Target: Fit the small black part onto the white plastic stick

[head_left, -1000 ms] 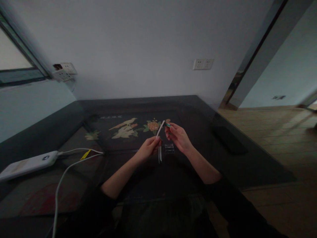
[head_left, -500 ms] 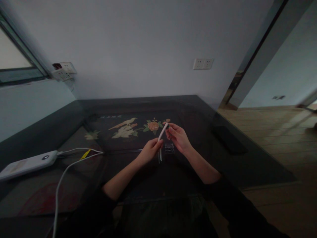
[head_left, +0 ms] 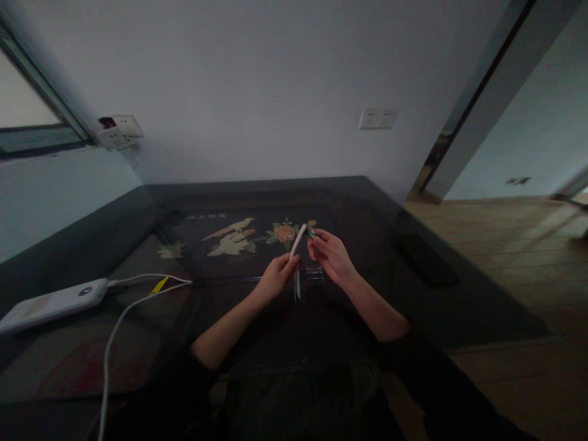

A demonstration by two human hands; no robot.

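The left hand [head_left: 275, 277] is closed on a white strip [head_left: 298, 241], pinching it between thumb and fingers partway along; the strip's upper part rises from that grip at a slant and curves toward the other hand, while narrow lengths hang below the fingers above the desk [head_left: 257, 337]; the right hand [head_left: 334, 256] has its thumb and fingertips drawn together on a small green piece [head_left: 311, 233] just beside the strip's upper end, though whether the two touch or join is too small to tell. The strip looks light, thin and bendable, yet springy enough to stand up unsupported above the grip; it is probably smooth and a little slippery, so a flat pinch close to the end being worked gives better control than a hold far down, where the tip could sway; the green piece seems tiny and light, best taken by its sides with the fingertips, and easy to drop if squeezed off-centre; neither calls for force, and a sharp fold might crease the strip. A small clear case [head_left: 315, 276] sits between the forearms, near the hanging ends; a white power bank [head_left: 55, 304] with a cable [head_left: 120, 321] lies well apart on the left, and a black slab [head_left: 425, 260] on the right.
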